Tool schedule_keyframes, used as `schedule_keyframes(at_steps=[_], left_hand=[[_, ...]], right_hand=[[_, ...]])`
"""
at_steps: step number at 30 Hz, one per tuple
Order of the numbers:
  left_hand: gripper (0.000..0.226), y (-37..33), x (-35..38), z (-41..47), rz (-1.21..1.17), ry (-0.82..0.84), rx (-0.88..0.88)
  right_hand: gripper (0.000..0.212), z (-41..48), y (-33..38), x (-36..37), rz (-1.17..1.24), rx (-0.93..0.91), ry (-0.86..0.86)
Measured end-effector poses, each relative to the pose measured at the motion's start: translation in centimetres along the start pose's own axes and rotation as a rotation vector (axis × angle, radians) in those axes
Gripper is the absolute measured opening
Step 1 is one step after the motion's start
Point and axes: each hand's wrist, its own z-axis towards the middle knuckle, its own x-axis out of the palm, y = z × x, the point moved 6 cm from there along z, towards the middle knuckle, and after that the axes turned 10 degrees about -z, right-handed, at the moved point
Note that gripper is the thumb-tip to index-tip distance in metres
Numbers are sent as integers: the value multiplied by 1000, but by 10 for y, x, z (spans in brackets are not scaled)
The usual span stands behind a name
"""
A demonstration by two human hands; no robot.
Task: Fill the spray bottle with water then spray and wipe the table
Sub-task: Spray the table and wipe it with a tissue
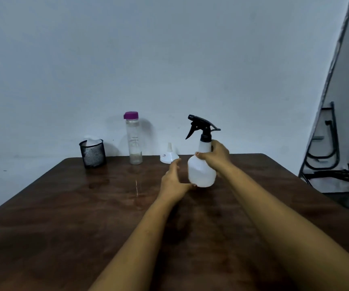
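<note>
mesh cup [92, 154]: left of centre, at the far edge of the tabletop [64, 217]; something white pokes out.
water bottle [134, 139]: upright, purple cap; water level hard to make out.
funnel [169, 157]: spout up, right rim just behind my left fingertips.
left hand [174, 181]: spread wide, fingers straight, thumb at the base of the spray bottle [201, 171]; contact unclear.
spray bottle: frame centre, upright, nozzle pointing left; resting or lifted, I cannot tell.
right hand [216, 155]: wrapped round its shoulder.
</note>
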Motion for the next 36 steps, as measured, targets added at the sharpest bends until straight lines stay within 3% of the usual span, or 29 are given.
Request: schedule_keyframes(at_steps=[4,8,15,19,22,25,27,29,32,36], left_hand=[[53,25,-28,34,46,-45,-90],[36,47,-45,64,76,-94,-109],[28,60,-49,102,122,-123,-82],[25,66,-55,108,137,-134,-89],[25,68,-69,104,125,-150,-109],[25,69,-99,96,88,-208,-139],[26,68,-126,90,78,-267,-140],[27,69,-158,83,83,-333,-141],[25,73,-207,72,68,-424,-147],[22,81,-257,60,81,-501,-146]], right_hand=[[50,55,-13,16,-81,14,-16],[56,100,-21,32,-54,-10,2],[59,151,-26,53,0,-73,117],[56,161,-38,55,1,-74,84],[67,162,-42,60,-19,-89,65],[81,147,-36,62,-29,-42,-185],[68,118,-24,62,57,-18,-493],[53,87,2,76,80,-153,-654],[39,60,51,124,73,-468,-552],[27,37,118,206,-16,-718,-157]])
